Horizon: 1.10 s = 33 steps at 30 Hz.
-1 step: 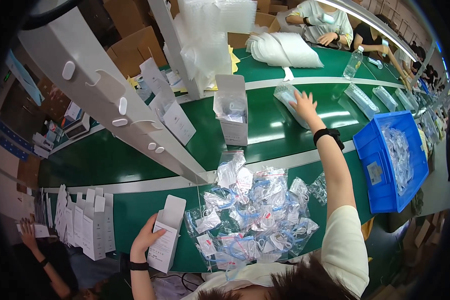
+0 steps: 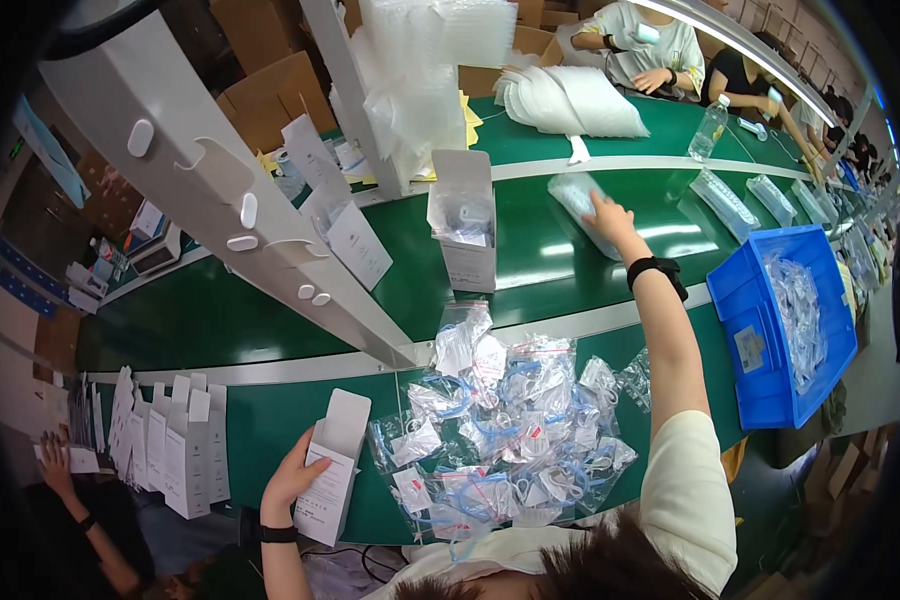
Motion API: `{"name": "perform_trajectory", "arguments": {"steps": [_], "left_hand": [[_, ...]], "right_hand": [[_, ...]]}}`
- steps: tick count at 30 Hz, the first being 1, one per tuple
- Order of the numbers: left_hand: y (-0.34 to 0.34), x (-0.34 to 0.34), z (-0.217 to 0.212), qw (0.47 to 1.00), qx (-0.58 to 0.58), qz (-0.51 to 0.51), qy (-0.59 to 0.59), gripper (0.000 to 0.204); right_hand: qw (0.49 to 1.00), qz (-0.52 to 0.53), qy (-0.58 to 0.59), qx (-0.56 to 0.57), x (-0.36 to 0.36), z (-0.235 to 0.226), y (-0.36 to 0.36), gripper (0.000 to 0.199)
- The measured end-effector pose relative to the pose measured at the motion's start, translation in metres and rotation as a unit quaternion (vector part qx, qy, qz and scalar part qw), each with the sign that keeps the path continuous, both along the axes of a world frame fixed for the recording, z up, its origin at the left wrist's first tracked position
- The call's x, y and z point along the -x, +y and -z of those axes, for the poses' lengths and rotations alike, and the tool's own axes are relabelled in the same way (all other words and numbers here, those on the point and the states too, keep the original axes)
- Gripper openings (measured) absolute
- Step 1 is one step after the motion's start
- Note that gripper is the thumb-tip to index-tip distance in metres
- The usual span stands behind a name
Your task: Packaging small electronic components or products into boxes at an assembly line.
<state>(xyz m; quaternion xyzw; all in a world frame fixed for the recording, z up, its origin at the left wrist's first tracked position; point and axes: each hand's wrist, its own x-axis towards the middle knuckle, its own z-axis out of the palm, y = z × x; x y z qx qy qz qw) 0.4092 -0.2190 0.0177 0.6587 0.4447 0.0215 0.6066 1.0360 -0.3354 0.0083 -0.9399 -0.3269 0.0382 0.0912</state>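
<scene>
My left hand (image 2: 292, 478) is wrapped round a white carton (image 2: 322, 505) that stands tilted at the near edge, its top flap raised. My right arm reaches across to the far green surface, where my right hand (image 2: 613, 220) has its fingers curled onto a clear bubble-wrapped package (image 2: 576, 194). The package looks slightly smeared, and its underside is hidden. Between my arms lies a heap of clear zip bags (image 2: 510, 430) holding pale blue tubing and white parts. Beyond the heap, an open white carton (image 2: 467, 265) stands upright with a wrapped item inside.
More wrapped packages (image 2: 725, 203) lie to the right, beside a blue bin (image 2: 755, 385) of small bags. White cartons (image 2: 185, 460) stand at left near another person's hand (image 2: 54, 458). A grey post (image 2: 270, 210) slants across the left. A bottle (image 2: 708, 130) and bubble-wrap sheets (image 2: 565, 100) are farther back.
The spread fingers of my right hand have drawn in onto the bubble-wrapped package. My left hand keeps its hold on the white carton.
</scene>
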Motion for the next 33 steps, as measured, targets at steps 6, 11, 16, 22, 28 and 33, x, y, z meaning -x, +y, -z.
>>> {"name": "perform_trajectory", "arguments": {"steps": [6, 11, 16, 22, 28, 33], "left_hand": [[-0.047, -0.024, -0.079, 0.987, -0.012, -0.073, -0.139, 0.097], [-0.051, -0.053, -0.103, 0.952, -0.22, 0.107, -0.185, 0.089], [-0.076, -0.125, -0.099, 0.927, -0.283, 0.106, -0.222, 0.075], [-0.099, -0.182, -0.078, 0.898, -0.367, 0.088, -0.225, 0.075], [-0.118, -0.193, -0.076, 0.891, -0.365, -0.003, -0.271, 0.076], [-0.109, -0.184, -0.062, 0.838, -0.419, -0.093, -0.336, 0.077]], "right_hand": [[0.964, -0.063, 0.066, 0.251, 0.016, -0.015, 0.027, 0.083], [0.99, -0.108, 0.066, 0.067, 0.025, 0.009, 0.01, 0.092], [0.877, -0.162, 0.245, -0.38, 0.059, -0.027, -0.043, 0.073], [0.411, -0.037, 0.663, -0.624, 0.179, -0.141, -0.094, 0.052], [0.573, -0.151, 0.297, -0.749, 0.289, -0.157, -0.058, 0.055], [0.742, -0.371, -0.02, -0.558, 0.297, -0.164, -0.062, 0.057]]}}
